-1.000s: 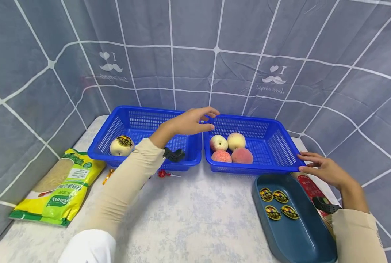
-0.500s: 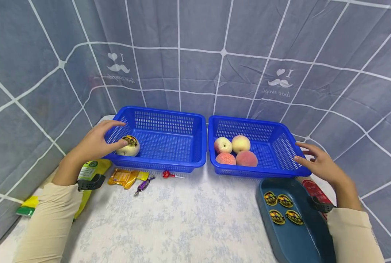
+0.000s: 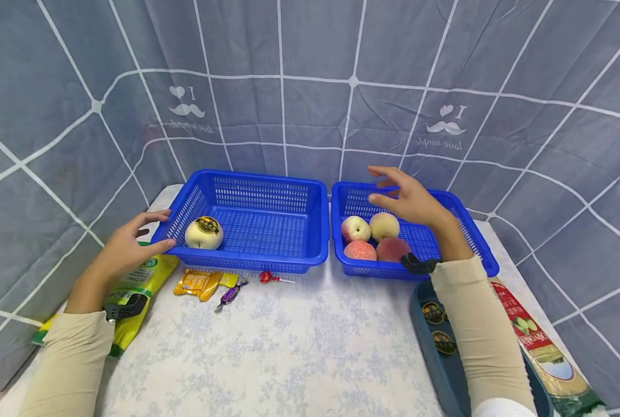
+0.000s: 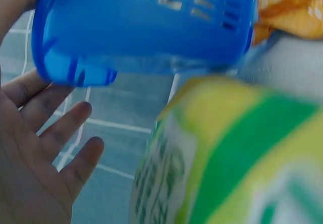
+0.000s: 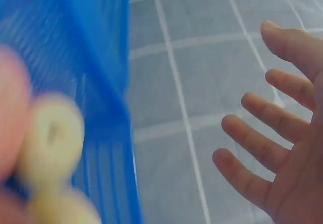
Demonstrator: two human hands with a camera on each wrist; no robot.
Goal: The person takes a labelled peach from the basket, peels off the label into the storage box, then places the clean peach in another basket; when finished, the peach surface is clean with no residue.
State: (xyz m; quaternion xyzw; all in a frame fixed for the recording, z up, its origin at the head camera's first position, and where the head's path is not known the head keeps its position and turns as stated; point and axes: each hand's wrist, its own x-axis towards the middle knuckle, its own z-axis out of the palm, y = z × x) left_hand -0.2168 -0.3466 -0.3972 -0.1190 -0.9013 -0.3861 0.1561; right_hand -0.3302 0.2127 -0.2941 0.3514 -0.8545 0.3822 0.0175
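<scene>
My left hand (image 3: 127,249) is at the left end of the left blue basket (image 3: 260,262). Its thumb and fingertips meet or nearly meet the rim, and the other fingers spread loosely in the left wrist view. A pale round fruit (image 3: 197,237) with a black-and-gold sticker lies in that basket's left corner. Over the right blue basket (image 3: 461,211) hovers my right hand (image 3: 414,200), fingers spread and holding nothing. Below it, two pale peaches (image 3: 355,230) and two redder peaches (image 3: 360,251) cluster in the basket's left part.
Orange-wrapped snacks (image 3: 197,284), a purple candy (image 3: 230,294) and a red lollipop (image 3: 266,277) lie before the left basket. A yellow-green Knorr bag (image 3: 138,284) is beneath my left forearm. A teal tray (image 3: 435,365) with stickers (image 3: 433,313) and a red-gold packet (image 3: 528,336) stand at right.
My left hand has swung from between the baskets to the left basket's left end. My right hand has left the right basket's right end and moved left above it.
</scene>
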